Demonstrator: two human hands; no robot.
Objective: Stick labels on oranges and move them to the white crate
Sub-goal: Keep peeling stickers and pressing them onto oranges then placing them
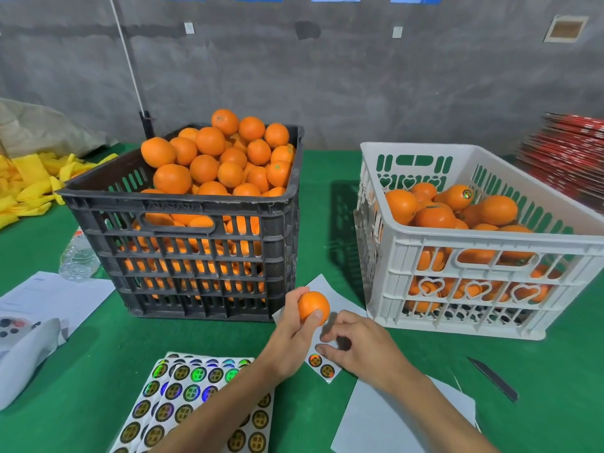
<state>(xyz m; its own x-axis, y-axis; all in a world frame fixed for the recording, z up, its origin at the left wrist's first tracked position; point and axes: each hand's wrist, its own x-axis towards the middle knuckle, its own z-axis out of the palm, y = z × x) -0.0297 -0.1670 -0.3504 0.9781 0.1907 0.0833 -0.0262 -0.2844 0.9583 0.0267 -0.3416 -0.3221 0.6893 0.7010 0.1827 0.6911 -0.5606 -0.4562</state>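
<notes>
Left hand (295,325) grips round orange (313,305) beside black plastic crate (183,243); right hand (356,343) pinches at holographic label strip (322,366), readying a sticker.

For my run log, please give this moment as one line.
left hand grips orange | right hand at label strip | white crate waiting
</notes>
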